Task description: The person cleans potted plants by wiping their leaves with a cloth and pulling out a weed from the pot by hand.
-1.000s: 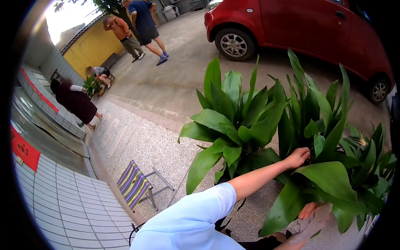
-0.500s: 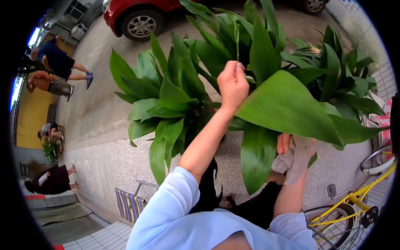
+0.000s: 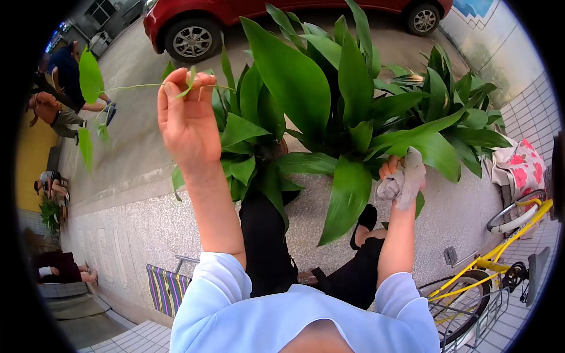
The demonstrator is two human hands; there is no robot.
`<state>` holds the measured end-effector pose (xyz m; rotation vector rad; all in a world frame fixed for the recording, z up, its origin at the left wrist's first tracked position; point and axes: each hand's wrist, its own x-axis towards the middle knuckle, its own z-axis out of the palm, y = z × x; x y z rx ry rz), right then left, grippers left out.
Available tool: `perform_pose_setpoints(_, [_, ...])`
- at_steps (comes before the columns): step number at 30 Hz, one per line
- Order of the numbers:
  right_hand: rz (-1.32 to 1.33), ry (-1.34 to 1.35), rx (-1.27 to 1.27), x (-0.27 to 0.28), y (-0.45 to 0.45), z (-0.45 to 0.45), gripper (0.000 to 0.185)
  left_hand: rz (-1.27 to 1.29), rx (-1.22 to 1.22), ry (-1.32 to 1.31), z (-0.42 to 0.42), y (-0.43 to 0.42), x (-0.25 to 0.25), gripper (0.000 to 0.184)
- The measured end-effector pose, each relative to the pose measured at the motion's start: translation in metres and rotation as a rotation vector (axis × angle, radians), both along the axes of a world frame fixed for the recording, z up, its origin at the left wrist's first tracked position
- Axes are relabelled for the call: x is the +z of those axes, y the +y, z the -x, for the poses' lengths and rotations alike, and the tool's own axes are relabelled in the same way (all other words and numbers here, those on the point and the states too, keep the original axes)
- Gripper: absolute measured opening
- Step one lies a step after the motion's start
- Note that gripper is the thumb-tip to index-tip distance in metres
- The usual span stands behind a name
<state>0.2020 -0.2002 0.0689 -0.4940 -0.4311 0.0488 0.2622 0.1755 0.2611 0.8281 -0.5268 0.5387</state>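
Note:
My left hand [image 3: 188, 120] is raised at the left of the plants, its fingers pinched on a thin green vine [image 3: 132, 87]. Small leaves hang from the vine's far end, over the pavement. Low at the right, my right hand [image 3: 402, 176] holds a crumpled grey cloth [image 3: 406, 181] beside the broad leaves of the middle plant [image 3: 355, 82]. Its fingers are partly covered by the cloth. Another leafy plant [image 3: 244, 126] stands behind my left wrist, and one more [image 3: 465, 112] grows at the right.
A red car [image 3: 235, 10] is parked beyond the plants. At the right are a yellow bicycle [image 3: 500, 259] and a flowered bag [image 3: 521, 167]. A striped folding stool [image 3: 168, 288] stands at lower left. Several people are at the far left, one in dark blue [image 3: 66, 70].
My left hand has pulled back leftward and up from the middle plant, bringing the vine out with it. My right hand still holds the cloth. The view has turned and shifted.

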Motion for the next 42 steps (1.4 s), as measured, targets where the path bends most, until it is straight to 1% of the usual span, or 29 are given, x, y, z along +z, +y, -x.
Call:
perform_pose_setpoints(2, [0.056,0.033,-0.002,0.009,-0.009,0.000,0.042,-0.066,-0.046,-0.028,0.020,0.029,0.017,0.027])
perform_pose_setpoints(4, [0.035,0.128,-0.090,0.016,-0.010,0.009,0.039,-0.109,-0.085,0.012,0.047,0.048,0.029,0.029])
perform_pose_setpoints(6, [-0.048,0.133,-0.052,0.011,-0.016,0.009,0.036,-0.171,-0.061,0.073,0.072,0.065,0.033,0.030])
perform_pose_setpoints(7, [-0.047,0.150,-0.066,0.010,-0.015,0.011,0.037,-0.197,-0.071,0.107,0.080,0.065,0.034,0.030])
perform_pose_setpoints(8, [-0.041,0.170,-0.100,0.007,-0.017,0.015,0.038,-0.239,0.014,0.187,0.094,0.062,0.034,0.031])
perform_pose_setpoints(9, [-0.035,0.193,-0.142,0.012,-0.013,0.023,0.039,-0.252,-0.017,0.204,0.103,0.059,0.031,0.031])
perform_pose_setpoints(10, [0.013,0.236,-0.191,0.031,-0.001,0.036,0.043,-0.268,-0.047,0.222,0.112,0.058,0.027,0.031])
perform_pose_setpoints(11, [-0.031,0.102,-0.105,0.021,-0.001,0.037,0.047,-0.286,-0.073,0.237,0.119,0.055,0.023,0.031])
perform_pose_setpoints(13, [0.004,0.381,-0.407,0.039,0.020,0.056,0.052,-0.264,-0.088,0.306,0.125,0.038,0.017,0.030])
perform_pose_setpoints(15, [0.033,0.125,-0.066,0.023,0.019,0.070,0.057,-0.232,-0.072,0.429,0.126,0.013,0.010,0.029])
perform_pose_setpoints(16, [0.128,0.198,-0.122,0.036,0.032,0.085,0.055,-0.281,-0.092,0.478,0.119,0.000,0.006,0.027])
perform_pose_setpoints(17, [0.132,0.104,-0.033,0.041,0.038,0.095,0.053,-0.275,-0.209,0.477,0.115,-0.019,0.004,0.027])
perform_pose_setpoints(18, [0.121,0.131,-0.064,0.043,0.045,0.104,0.053,-0.216,-0.311,0.451,0.106,-0.039,-0.003,0.026])
perform_pose_setpoints(20, [0.066,0.147,-0.088,0.040,0.043,0.121,0.054,-0.306,-0.212,0.502,0.084,-0.089,-0.015,0.019])
perform_pose_setpoints(21, [0.022,0.137,-0.078,0.031,0.037,0.126,0.056,-0.336,-0.206,0.546,0.070,-0.112,-0.019,0.020])
perform_pose_setpoints(22, [-0.023,0.125,-0.067,0.021,0.031,0.131,0.059,-0.310,-0.313,0.597,0.045,-0.130,-0.039,0.020])
perform_pose_setpoints(23, [-0.047,0.152,-0.080,0.008,0.026,0.137,0.058,-0.310,-0.383,0.712,0.026,-0.144,-0.050,0.017])
perform_pose_setpoints(24, [-0.072,0.175,-0.088,-0.006,0.020,0.142,0.057,-0.341,-0.519,0.724,-0.007,-0.147,-0.082,0.026])
perform_pose_setpoints(25, [-0.097,0.199,-0.096,-0.013,0.016,0.148,0.056,-0.369,-0.429,0.781,-0.019,-0.148,-0.099,0.031])
perform_pose_setpoints(26, [-0.023,0.223,-0.157,-0.012,0.013,0.151,0.053,-0.397,-0.335,0.838,-0.029,-0.149,-0.110,0.036])
perform_pose_setpoints(27, [-0.012,0.212,-0.155,-0.012,0.011,0.155,0.053,-0.425,-0.239,0.896,-0.035,-0.145,-0.120,0.042])
perform_pose_setpoints(29, [0.004,0.183,-0.151,-0.012,0.006,0.154,0.052,-0.498,-0.057,0.899,-0.039,-0.118,-0.137,0.051])
perform_pose_setpoints(30, [0.015,0.145,-0.156,-0.015,0.002,0.152,0.055,-0.442,-0.041,0.917,-0.038,-0.104,-0.146,0.050])
perform_pose_setpoints(31, [0.012,0.132,-0.170,-0.014,0.000,0.150,0.053,-0.424,-0.076,0.916,-0.038,-0.089,-0.153,0.051])
perform_pose_setpoints(33, [0.013,0.111,-0.196,-0.012,-0.005,0.148,0.051,-0.447,-0.006,0.958,-0.030,-0.078,-0.163,0.051])
perform_pose_setpoints(37, [-0.005,0.122,-0.191,-0.014,-0.005,0.144,0.055,-0.438,-0.018,0.933,-0.028,-0.081,-0.164,0.051])
perform_pose_setpoints(39, [0.032,0.128,-0.214,-0.014,-0.001,0.143,0.057,-0.452,-0.036,0.905,-0.034,-0.096,-0.164,0.054])
perform_pose_setpoints(41, [0.047,0.125,-0.222,-0.014,0.002,0.140,0.058,-0.463,-0.059,0.821,-0.043,-0.116,-0.163,0.069])
perform_pose_setpoints(42, [0.042,0.123,-0.217,-0.013,0.004,0.139,0.057,-0.459,-0.023,0.873,-0.047,-0.127,-0.159,0.071])
